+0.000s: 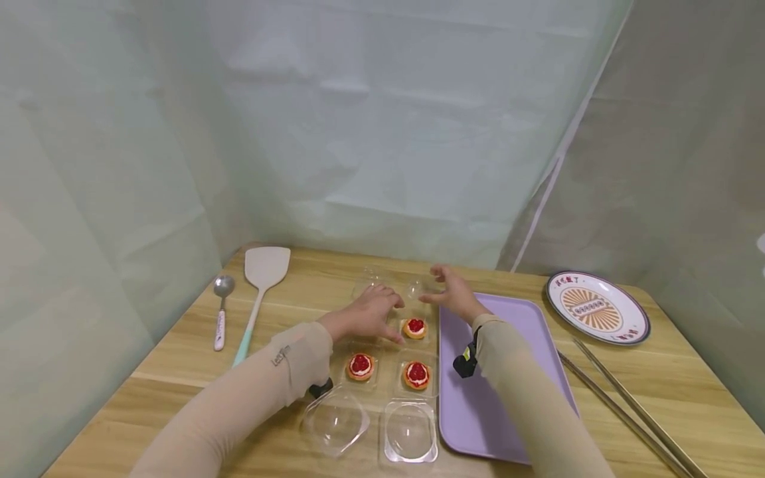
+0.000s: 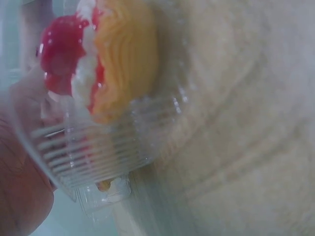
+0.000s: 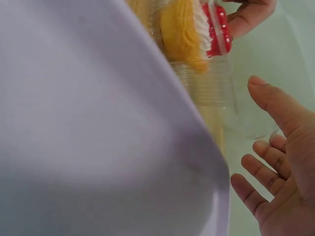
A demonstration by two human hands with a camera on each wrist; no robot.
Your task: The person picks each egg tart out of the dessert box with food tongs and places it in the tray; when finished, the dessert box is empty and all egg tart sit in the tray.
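My left hand (image 1: 369, 312) reaches over the back of several clear plastic boxes, thumb and fingers spread, close beside the back right fruit tart (image 1: 415, 327). Across from it, my right hand (image 1: 457, 295) hovers by that box's raised clear lid (image 1: 415, 287), fingers apart with nothing between them. Two more tarts with red topping, a left one (image 1: 361, 366) and a right one (image 1: 416, 375), sit in boxes nearer me. In the left wrist view, a tart (image 2: 125, 59) in its box stands close in front of the hand. My left hand hides part of the back left box.
A lilac tray (image 1: 499, 425) lies beside the boxes, under my right forearm. Open lids (image 1: 411, 431) lie toward me. At left are a spatula (image 1: 267, 267) and a spoon (image 1: 224, 286); at right, a patterned plate (image 1: 597, 307) and long metal chopsticks (image 1: 633, 405).
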